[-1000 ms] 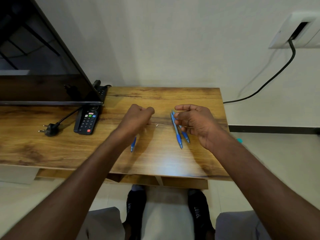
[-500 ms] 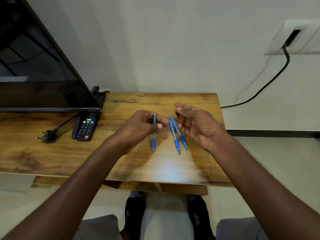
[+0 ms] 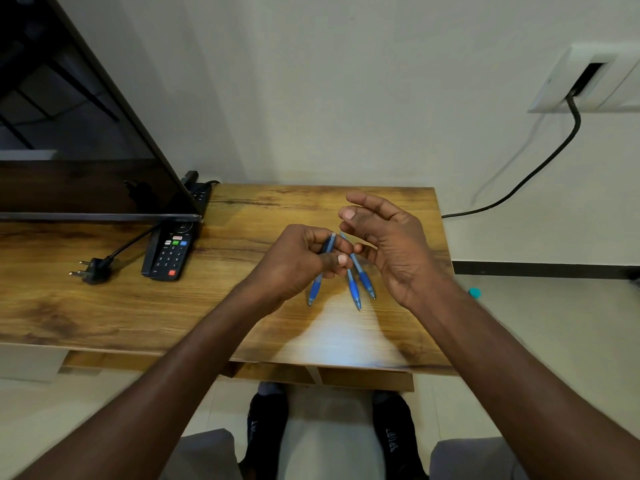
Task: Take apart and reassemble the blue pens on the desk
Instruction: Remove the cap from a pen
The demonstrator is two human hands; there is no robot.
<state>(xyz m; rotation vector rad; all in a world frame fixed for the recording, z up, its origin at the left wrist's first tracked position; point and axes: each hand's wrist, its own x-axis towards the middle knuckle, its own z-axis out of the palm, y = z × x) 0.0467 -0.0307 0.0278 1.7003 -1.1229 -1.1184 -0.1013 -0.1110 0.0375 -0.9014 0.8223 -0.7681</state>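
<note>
Left hand (image 3: 298,261) pinches one pen (image 3: 320,271); right hand (image 3: 391,244) hangs slack-fingered over two pens (image 3: 358,280) on the bench (image 3: 138,306).

Left hand (image 3: 298,259) covers the middle of its pen (image 3: 317,284); only the tip end and the top show. Upper ends of the two pens on the desk (image 3: 358,282) run behind the right hand (image 3: 391,244). Whether the right fingertips hold anything: too small to tell. Television (image 3: 76,133) cut off at left and top edges. Remote (image 3: 169,254) top under the screen's edge. Wall socket (image 3: 588,77) cropped at right.
</note>
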